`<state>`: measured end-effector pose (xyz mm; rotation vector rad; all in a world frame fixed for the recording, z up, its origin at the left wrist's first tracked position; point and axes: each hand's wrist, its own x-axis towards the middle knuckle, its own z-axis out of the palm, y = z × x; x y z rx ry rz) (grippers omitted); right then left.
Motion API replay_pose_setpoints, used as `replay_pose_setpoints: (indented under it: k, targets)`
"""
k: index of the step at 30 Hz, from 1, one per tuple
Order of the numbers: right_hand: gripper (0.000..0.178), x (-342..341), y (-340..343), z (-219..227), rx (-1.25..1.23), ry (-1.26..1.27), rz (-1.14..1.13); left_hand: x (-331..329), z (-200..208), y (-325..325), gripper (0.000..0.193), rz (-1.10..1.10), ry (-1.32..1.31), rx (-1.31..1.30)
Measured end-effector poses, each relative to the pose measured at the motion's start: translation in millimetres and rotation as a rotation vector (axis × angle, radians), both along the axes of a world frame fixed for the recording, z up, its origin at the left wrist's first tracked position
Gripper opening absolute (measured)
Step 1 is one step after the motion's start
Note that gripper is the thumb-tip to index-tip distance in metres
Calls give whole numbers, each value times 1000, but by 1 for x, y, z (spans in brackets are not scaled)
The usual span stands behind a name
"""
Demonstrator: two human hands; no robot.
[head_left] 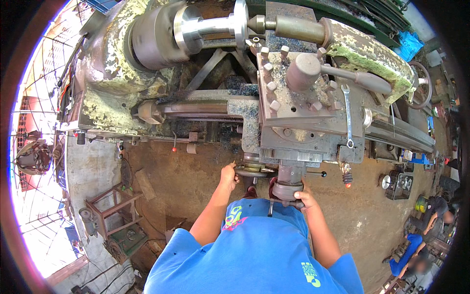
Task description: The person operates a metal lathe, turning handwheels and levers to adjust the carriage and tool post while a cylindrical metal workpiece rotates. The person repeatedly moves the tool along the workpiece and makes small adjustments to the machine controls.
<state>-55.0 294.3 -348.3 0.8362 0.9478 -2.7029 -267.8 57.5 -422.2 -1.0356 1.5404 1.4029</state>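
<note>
My left hand (228, 177) is closed on the rim handle of the carriage handwheel (253, 172) of a metal lathe. With my right hand (304, 197) I grip the cross-slide crank (288, 190), fingers partly hidden behind it. Beyond my hands stands the square tool post (289, 110), topped by a knob and a long clamping lever (357, 78). The chuck (155, 36) looks blurred and holds a shiny flanged metal workpiece (213, 26). Its right end meets the tailstock centre (257, 23). A combination wrench (348, 115) lies on the right of the cross-slide.
The peeling green headstock (105, 63) is at left, the tailstock (372, 59) at right. Dark metal chips (240, 90) lie on the carriage. A red-tipped lever (347, 179) projects toward me. A wooden stand (117, 206) is at left; two people (416, 250) sit at far right.
</note>
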Motion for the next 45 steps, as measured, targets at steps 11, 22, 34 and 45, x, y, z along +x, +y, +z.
replay_pose_setpoints:
  k: [11,22,34,45]
  targets:
    - [90,12,-2,-48,-424,101,-18,0,-9,-3,19,0,25,33]
    - [117,-17,0,37,331,-99,65,-2,-7,-3,18,-30,32,28]
    - [73,19,40,-61,198,-210,-180,22,30,16,26,-61,167,57]
    - [33,30,98,-143,686,-800,-590,5,24,2,20,-59,25,156]
